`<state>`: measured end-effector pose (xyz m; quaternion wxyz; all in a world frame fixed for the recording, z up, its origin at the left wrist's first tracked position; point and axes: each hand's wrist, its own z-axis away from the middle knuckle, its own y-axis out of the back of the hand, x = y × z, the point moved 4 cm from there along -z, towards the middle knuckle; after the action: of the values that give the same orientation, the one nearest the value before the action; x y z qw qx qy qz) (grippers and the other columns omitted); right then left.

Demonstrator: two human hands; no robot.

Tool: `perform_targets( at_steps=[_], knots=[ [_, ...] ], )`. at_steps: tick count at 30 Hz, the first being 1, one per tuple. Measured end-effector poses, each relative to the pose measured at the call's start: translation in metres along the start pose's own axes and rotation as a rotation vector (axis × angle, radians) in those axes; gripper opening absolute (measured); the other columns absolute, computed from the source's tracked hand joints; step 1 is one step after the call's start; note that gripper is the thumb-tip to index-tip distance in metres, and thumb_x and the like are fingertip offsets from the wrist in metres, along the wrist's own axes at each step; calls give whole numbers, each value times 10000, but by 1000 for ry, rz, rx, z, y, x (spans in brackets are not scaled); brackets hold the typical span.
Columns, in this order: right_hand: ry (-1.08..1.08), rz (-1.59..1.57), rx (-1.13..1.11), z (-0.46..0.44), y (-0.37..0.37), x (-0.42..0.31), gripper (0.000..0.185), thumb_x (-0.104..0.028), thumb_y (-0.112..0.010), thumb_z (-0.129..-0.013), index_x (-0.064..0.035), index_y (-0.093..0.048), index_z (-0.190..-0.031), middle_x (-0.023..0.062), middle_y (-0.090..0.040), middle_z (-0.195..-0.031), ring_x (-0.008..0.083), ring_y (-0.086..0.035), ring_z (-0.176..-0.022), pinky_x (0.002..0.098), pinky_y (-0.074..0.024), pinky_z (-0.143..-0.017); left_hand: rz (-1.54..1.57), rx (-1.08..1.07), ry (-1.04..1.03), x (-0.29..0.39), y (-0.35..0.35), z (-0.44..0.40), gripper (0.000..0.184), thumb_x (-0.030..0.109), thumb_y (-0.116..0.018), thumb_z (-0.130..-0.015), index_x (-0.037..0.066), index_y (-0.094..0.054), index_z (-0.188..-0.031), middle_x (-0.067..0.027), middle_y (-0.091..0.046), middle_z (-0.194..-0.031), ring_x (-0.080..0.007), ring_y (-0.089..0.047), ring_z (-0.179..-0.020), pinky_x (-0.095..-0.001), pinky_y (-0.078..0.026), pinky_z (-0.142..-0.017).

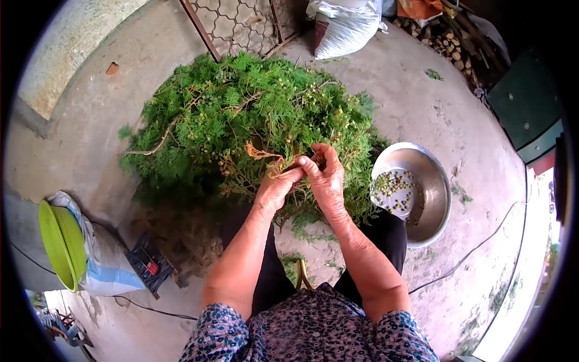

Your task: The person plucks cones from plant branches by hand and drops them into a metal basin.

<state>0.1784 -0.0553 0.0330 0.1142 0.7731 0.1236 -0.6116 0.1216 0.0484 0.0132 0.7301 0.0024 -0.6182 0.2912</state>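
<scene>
A big heap of green conifer branches (241, 102) with small round seed cones lies on the floor in front of me. Over its near edge, my left hand (275, 188) is closed on a conifer sprig (259, 152) whose dry orange-brown tip sticks out to the left. Touching its fingertips, my right hand (327, 181) has thumb and fingers bent together in a pinch; what lies between them is hidden. To the right of the heap stands a metal basin (439, 199), with several small green cones (395, 187) on its bottom.
At the left, a lime-green basin (63, 246) leans on a white sack (111, 259), beside a dark slatted object (148, 265). A full white sack (347, 30), a metal grille (235, 27) and stacked firewood (449, 48) stand behind. A cable (470, 253) crosses the floor at right.
</scene>
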Motion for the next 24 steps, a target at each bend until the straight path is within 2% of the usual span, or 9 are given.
perform_targets(
  at_steps=[2,5,6,7,9,10,11,13,24],
  knots=[
    [-2,207,115,2,2,-6,327,-240,-668,-783,-19,-524,-977,62,-559,-631,136,-524,-566,284,-440,-522,-79,-77,-47,0,-5,4,125,86,-643,-766,42,-641,-883,5,-619,-819,-87,-553,-725,-237,-443,-652],
    [63,225,135,-3,3,3,277,-246,-625,-819,-19,-526,-944,77,-542,-567,160,-509,-500,300,-434,-490,-131,-89,-76,-9,-5,2,118,106,-642,-772,37,-645,-867,8,-618,-802,-81,-537,-707,-227,-423,-646],
    [69,318,138,-3,5,-15,193,-192,-568,-864,-16,-541,-939,75,-595,-704,113,-546,-612,260,-450,-544,-151,-84,-28,-5,-7,5,117,111,-644,-770,36,-647,-859,9,-616,-788,-77,-531,-694,-226,-418,-627],
    [30,225,164,-8,6,5,204,-214,-552,-876,-17,-553,-929,35,-559,-659,96,-491,-554,238,-419,-494,-172,-80,20,-4,-9,6,116,115,-646,-767,35,-649,-852,10,-615,-773,-72,-524,-681,-226,-413,-608],
    [-253,-133,143,-11,6,17,202,-224,-546,-880,-26,-561,-919,-11,-499,-608,65,-408,-509,212,-363,-448,-161,-100,10,-3,-12,6,115,118,-652,-757,36,-647,-837,10,-602,-738,-59,-500,-639,-226,-388,-555],
    [-415,-352,122,-10,3,23,238,-287,-540,-879,-52,-570,-895,-34,-462,-580,50,-383,-471,205,-325,-403,-74,-104,59,-1,-11,8,115,120,-653,-754,35,-644,-831,6,-596,-722,-59,-490,-621,-224,-375,-540],
    [-416,-350,124,-10,3,22,238,-287,-540,-879,-52,-570,-895,-34,-462,-580,50,-383,-471,205,-325,-403,13,-109,109,-2,-11,8,116,123,-653,-752,33,-641,-825,2,-590,-707,-59,-479,-603,-222,-363,-525],
    [-776,-573,100,-4,-3,17,322,-367,-526,-873,-48,-567,-864,-25,-463,-587,79,-391,-441,234,-307,-367,51,-82,99,-3,-12,6,131,128,-657,-750,27,-634,-830,-9,-586,-697,-69,-471,-586,-219,-348,-515],
    [-831,-951,-66,-8,-6,28,452,-496,-461,-855,-55,-544,-803,-5,-425,-543,47,-280,-372,206,-241,-325,131,-123,145,0,-15,4,164,138,-661,-756,19,-616,-860,-25,-606,-749,-82,-486,-587,-228,-378,-536]
  ],
)
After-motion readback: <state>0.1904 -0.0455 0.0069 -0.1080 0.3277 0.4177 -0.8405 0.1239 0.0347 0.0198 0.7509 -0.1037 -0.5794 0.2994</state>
